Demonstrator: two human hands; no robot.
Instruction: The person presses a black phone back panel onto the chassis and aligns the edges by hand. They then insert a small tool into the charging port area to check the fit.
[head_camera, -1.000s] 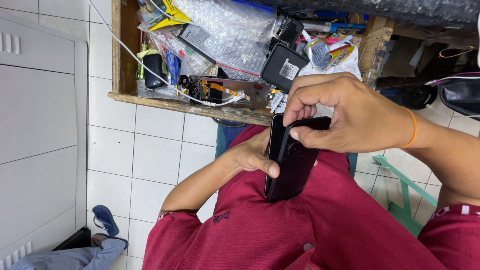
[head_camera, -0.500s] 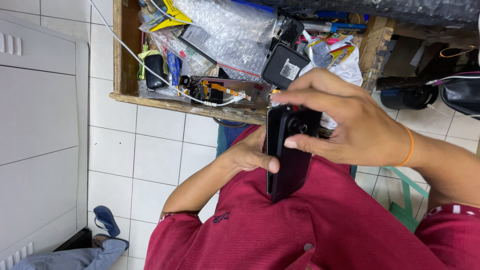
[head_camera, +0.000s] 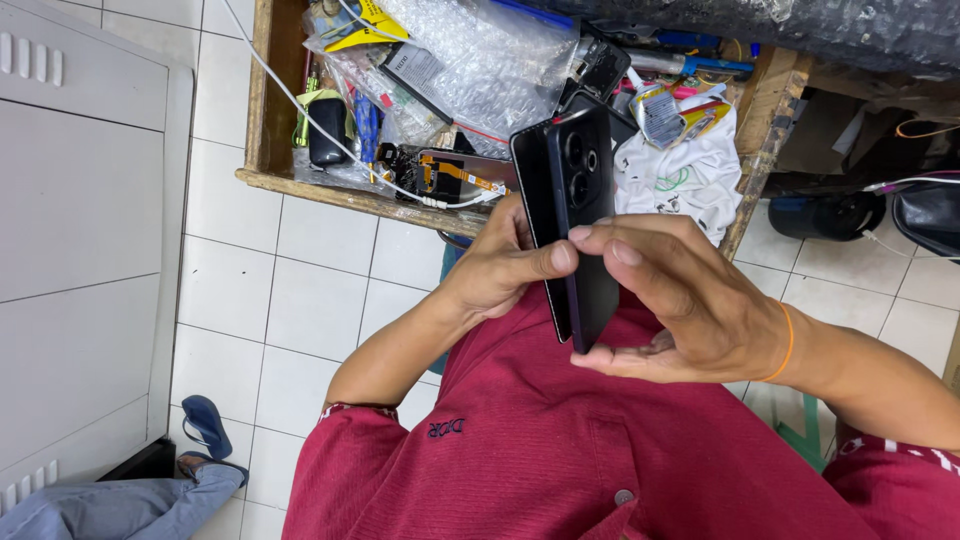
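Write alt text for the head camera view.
Two bare hands, left hand and right hand, hold a dark smartphone upright, its back camera lenses showing, above a red shirt. Behind it sits a cluttered wooden tray of parts on white floor tiles.

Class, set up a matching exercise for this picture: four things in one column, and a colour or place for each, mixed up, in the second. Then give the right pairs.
Things:
1. phone
2. wristband
3. sandal
4. wooden tray

Descriptions:
A. orange, on the right hand's wrist
B. dark, held by both hands
C. blue, on the tiled floor
D. full of parts and bubble wrap

Pairs: 1-B, 2-A, 3-C, 4-D
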